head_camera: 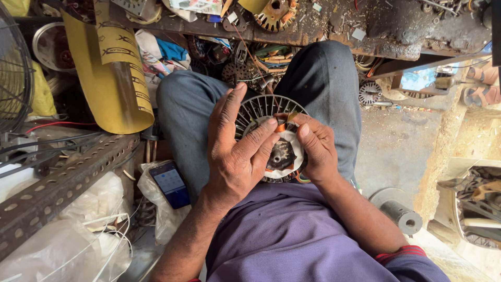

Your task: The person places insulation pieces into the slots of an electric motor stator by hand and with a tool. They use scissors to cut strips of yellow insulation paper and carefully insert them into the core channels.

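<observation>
A round slotted metal motor stator (259,111), dark in the middle with white insulation and an orange strip, rests on my lap between my knees. My left hand (237,149) lies over its left side, fingers stretched across the core and the thumb up along the rim. My right hand (315,149) grips the right edge, with the fingertips pinching the orange and white wrapping near the centre hole (282,154). Both hands touch the stator. Its lower part is hidden under my palms.
A mobile phone (169,184) lies on a plastic bag at my left thigh. A perforated metal angle bar (62,183) and a yellow paper roll (112,73) stand to the left. A cluttered bench edge (323,31) runs above my knees. A metal cylinder (399,214) sits on the floor to the right.
</observation>
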